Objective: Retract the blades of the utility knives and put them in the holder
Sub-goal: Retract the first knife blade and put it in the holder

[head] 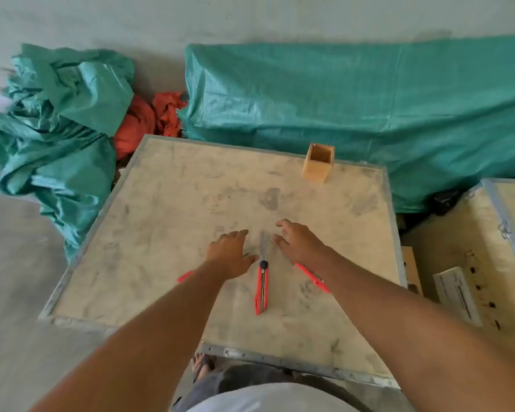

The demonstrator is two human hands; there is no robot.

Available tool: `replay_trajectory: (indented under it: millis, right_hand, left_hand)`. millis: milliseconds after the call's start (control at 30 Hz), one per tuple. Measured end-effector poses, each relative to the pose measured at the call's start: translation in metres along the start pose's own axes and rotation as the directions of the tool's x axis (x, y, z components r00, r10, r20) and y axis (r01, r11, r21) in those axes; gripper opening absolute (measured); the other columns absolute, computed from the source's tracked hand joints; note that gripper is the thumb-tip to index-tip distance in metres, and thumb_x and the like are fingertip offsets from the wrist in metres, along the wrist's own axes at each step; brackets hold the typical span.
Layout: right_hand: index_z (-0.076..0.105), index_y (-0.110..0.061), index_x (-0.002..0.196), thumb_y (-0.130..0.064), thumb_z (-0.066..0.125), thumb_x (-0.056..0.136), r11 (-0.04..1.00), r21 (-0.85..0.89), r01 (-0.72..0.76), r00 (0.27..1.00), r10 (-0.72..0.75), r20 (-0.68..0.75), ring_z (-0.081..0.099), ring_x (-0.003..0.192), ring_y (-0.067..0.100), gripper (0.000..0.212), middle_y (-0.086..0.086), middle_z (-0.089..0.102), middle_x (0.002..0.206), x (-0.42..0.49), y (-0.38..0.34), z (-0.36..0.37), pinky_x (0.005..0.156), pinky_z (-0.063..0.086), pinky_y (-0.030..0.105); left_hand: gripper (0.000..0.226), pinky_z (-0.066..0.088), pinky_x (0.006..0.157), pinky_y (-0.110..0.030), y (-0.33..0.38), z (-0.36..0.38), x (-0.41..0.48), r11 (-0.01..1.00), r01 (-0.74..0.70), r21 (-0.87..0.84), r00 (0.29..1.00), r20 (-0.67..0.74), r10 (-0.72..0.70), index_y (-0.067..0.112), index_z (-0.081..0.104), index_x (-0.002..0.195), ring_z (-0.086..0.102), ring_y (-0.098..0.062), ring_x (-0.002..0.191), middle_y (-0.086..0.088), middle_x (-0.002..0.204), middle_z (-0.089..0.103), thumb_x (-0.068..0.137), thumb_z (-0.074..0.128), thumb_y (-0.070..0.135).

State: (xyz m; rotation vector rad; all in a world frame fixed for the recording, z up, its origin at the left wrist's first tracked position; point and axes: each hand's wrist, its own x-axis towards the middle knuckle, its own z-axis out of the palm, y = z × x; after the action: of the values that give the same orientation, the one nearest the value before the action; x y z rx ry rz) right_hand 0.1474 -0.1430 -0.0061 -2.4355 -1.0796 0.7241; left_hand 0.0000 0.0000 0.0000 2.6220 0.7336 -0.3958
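Observation:
Three red utility knives lie on a plywood crate top (167,221). The middle knife (262,286) points away from me with its blade extended between my hands. A second knife (312,276) lies partly under my right forearm. Only the red end of a third knife (185,276) shows beside my left forearm. My left hand (231,252) hovers just left of the extended blade, fingers apart and holding nothing. My right hand (298,240) hovers just right of the blade, open too. A square wooden holder (318,166) stands upright near the far edge of the crate.
Green tarpaulin (369,114) covers a heap behind the crate, and more of it (60,129) lies crumpled at the left with red cloth (149,117) between. A second crate (488,248) with a white label stands at the right. Concrete floor lies at the left.

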Motion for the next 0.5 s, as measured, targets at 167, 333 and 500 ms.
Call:
replay_trajectory:
  millis: [167, 333, 500]
  right_hand:
    - [0.049, -0.011, 0.143, -0.030, 0.054, 0.102, 1.000, 0.015, -0.007, 0.985, 0.004, 0.174, 0.067, 0.108, 0.034, 0.046, 0.017, 0.069, 0.120, -0.009, 0.015, 0.034, 0.092, 0.054, 0.043]
    - [0.052, -0.013, 0.143, -0.030, 0.059, 0.099, 0.999, 0.040, 0.015, 0.979, -0.023, 0.201, 0.066, 0.111, 0.028, 0.048, 0.011, 0.069, 0.120, -0.010, 0.023, 0.061, 0.095, 0.050, 0.036]
    - [0.064, -0.015, 0.131, -0.025, 0.064, 0.097, 0.991, 0.135, -0.016, 0.984, -0.008, 0.177, 0.068, 0.110, 0.022, 0.036, 0.005, 0.073, 0.119, -0.006, 0.027, 0.076, 0.095, 0.051, 0.030]
  left_hand:
    - [0.066, 0.040, 0.106, -0.047, 0.010, 0.070, -0.043, 0.988, 0.149, -0.042, 0.987, -0.048, -0.151, 0.023, 0.043, 0.140, 0.039, -0.028, 0.135, -0.001, 0.144, 0.048, 0.084, 0.055, 0.056]
    - [0.054, 0.047, 0.094, -0.045, 0.042, 0.110, -0.058, 0.948, 0.276, -0.158, 0.959, -0.019, -0.282, 0.022, 0.052, 0.127, 0.046, -0.028, 0.123, -0.005, 0.131, 0.051, 0.081, 0.059, 0.050]
    - [0.047, 0.054, 0.086, -0.042, 0.064, 0.124, -0.061, 0.848, 0.367, -0.382, 0.915, -0.018, -0.403, 0.018, 0.053, 0.129, 0.055, -0.030, 0.110, -0.007, 0.125, 0.052, 0.085, 0.063, 0.031]
